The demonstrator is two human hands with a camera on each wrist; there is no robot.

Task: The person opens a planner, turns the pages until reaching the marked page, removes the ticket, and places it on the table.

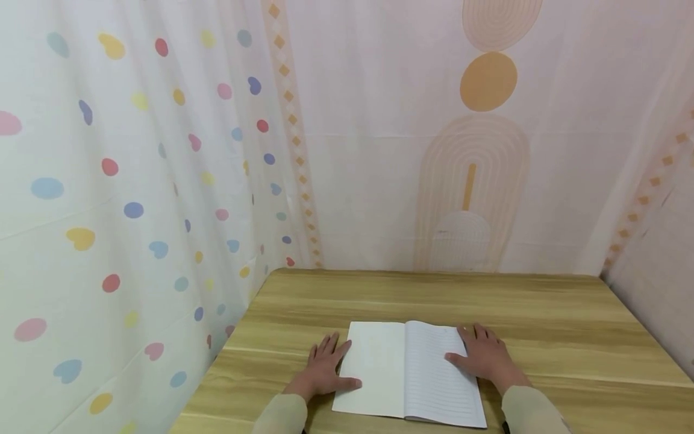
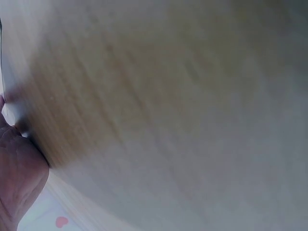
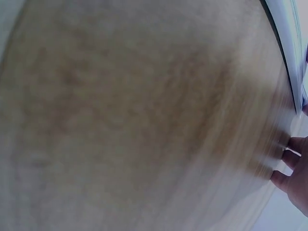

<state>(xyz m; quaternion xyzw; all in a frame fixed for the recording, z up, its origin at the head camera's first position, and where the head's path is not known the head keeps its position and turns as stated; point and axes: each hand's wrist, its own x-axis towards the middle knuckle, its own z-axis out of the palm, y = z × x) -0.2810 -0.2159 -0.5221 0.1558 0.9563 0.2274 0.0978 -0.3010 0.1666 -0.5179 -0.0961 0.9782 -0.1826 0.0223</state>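
An open notebook [image 1: 374,367] lies on the wooden table, its left page plain and its right page [image 1: 439,380] ruled with lines. My left hand [image 1: 323,369] rests at the notebook's left edge, fingers spread on the table and thumb over the page's margin. At the opposite side my right hand [image 1: 486,355] lies across the right edge, its thumb on the lined page and its other fingers near the top corner. In the left wrist view only part of the left hand [image 2: 21,175] shows at the edge. The right wrist view catches some fingertips [image 3: 280,179] against the table and the notebook's side [image 3: 288,43].
The wood-grain table [image 1: 434,295] extends behind and to both sides of the notebook. A curtain with coloured dots [image 1: 146,241] hangs along the left. Behind the table hangs a pale cloth [image 1: 368,181] with arch and circle patterns.
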